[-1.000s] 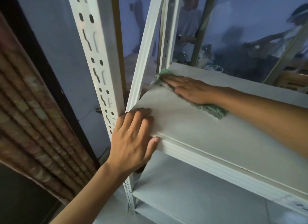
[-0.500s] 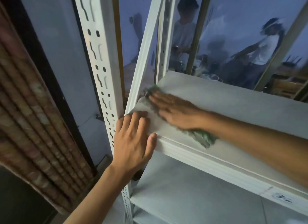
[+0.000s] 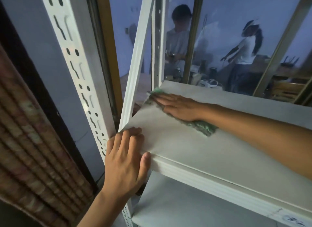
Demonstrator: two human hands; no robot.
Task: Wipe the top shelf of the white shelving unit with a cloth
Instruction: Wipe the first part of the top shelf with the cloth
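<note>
The white top shelf (image 3: 211,152) of the shelving unit runs across the middle of the view. A green cloth (image 3: 202,127) lies flat on it near the far left corner, pressed down under my right hand (image 3: 179,106), whose fingers are stretched out flat and point left. Cloth shows beyond the fingertips and behind the wrist. My left hand (image 3: 126,162) rests on the shelf's near left corner, fingers on top and thumb against the front edge.
A perforated white upright post (image 3: 79,78) stands at the left and a slanted white brace (image 3: 140,51) rises behind the corner. A lower shelf (image 3: 194,206) lies beneath. A window behind shows two people. A woven blind (image 3: 30,142) hangs at far left.
My right hand slid the cloth toward the near left corner, then back to the far left corner of the shelf. My left hand stayed on the near corner.
</note>
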